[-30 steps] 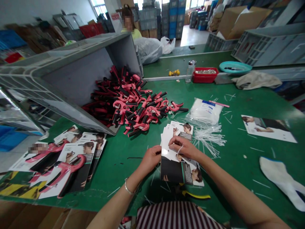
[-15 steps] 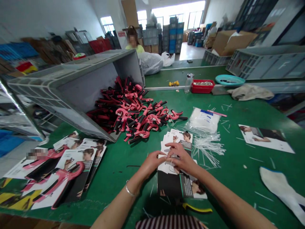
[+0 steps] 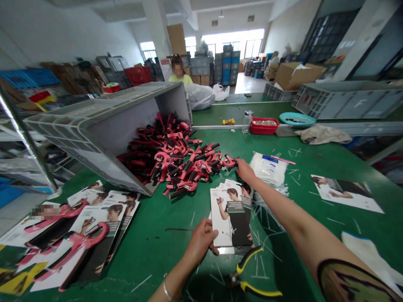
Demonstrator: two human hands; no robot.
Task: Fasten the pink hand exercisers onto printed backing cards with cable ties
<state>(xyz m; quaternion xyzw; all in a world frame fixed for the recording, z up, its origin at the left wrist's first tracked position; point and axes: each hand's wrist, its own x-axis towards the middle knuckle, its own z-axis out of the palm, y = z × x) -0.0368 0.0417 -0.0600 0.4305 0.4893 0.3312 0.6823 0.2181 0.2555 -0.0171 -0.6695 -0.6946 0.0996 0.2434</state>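
My left hand (image 3: 200,242) grips the lower left edge of a printed card (image 3: 231,218) showing a person in a dark top. More cards (image 3: 246,197) lie partly behind it. My right hand (image 3: 246,171) reaches across to the edge of a heap of pink and black hand grippers (image 3: 176,161). Its fingertips are at a pink hand gripper (image 3: 229,162), but I cannot tell whether they close on it. Below the cards lie yellow-handled pliers (image 3: 248,279), near neither hand. Loose white cable ties (image 3: 267,222) lie partly under my right forearm.
A grey plastic crate (image 3: 110,121) lies tipped on the green workbench (image 3: 176,235), with the heap at its mouth. Card-backed grippers (image 3: 72,235) lie at the left. A bag of ties (image 3: 269,168), a red tray (image 3: 263,126) and a co-worker (image 3: 179,73) are farther off.
My right hand has left the cards and moved forward to the heap. My left hand has moved down the card. The white tie between my hands is no longer visible, and the view has tilted up.
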